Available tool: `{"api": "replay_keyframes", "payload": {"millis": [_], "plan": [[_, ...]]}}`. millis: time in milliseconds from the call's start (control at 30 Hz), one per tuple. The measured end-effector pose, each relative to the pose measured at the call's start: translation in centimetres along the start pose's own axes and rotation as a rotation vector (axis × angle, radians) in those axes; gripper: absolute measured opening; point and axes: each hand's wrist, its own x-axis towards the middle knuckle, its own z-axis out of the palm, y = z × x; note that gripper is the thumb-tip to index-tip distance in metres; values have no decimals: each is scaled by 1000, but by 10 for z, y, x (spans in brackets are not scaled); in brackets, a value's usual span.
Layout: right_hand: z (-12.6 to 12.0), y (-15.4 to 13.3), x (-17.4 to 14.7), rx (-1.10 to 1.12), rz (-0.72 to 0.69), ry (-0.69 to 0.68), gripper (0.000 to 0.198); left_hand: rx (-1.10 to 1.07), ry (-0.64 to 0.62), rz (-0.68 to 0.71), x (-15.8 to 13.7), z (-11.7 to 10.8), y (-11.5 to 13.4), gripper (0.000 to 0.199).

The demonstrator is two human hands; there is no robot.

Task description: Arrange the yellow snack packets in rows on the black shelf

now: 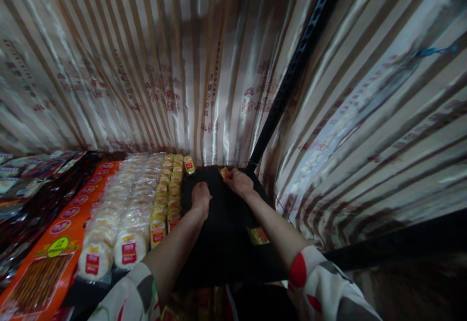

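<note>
My right hand [241,183] pinches a small yellow snack packet [224,172] near the back edge of the black shelf [222,248]. My left hand [202,197] hovers over the shelf with its fingers curled closed; whatever it may hold is hidden. To its left run rows of yellow snack packets [174,188], lined up front to back. One yellow packet [189,165] stands alone at the head of a further row, by the curtain. Another packet [258,236], yellow and red, lies on the shelf beneath my right forearm.
Rows of round white cakes in clear wrap [129,248] stand at left, then orange snack bags [40,272] and dark packages [40,219]. A striped curtain [204,68] hangs behind and at right. A slotted black post [284,92] rises from the shelf's back corner.
</note>
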Motion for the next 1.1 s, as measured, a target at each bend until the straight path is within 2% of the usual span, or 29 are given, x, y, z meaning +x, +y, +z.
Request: {"api": "replay_keyframes", "payload": {"millis": [133, 267, 367, 533, 667, 767, 867, 1100], "plan": [[13, -13, -7, 49, -64, -6, 53, -109, -66, -91, -10, -3, 7, 28], [23, -21, -11, 148, -132, -120, 38, -189, -93, -112, -16, -8, 12, 26], [27, -26, -14, 260, -120, -113, 31, -232, -93, -87, -17, -10, 15, 22], [36, -38, -14, 600, -130, -44, 21, -225, -7, -7, -10, -13, 14, 23], [41, -56, -8, 727, -130, 8, 28, -139, 133, 106, -2, -15, 13, 24], [41, -72, -5, 744, -172, 29, 24, -6, 201, 198, 2, -16, 14, 28], [40, -86, -1, 711, -173, 37, 17, 65, 213, 248, 7, -16, 14, 33], [42, -100, 8, 607, -165, 78, 19, 71, 177, 214, 16, -19, 9, 39]]}}
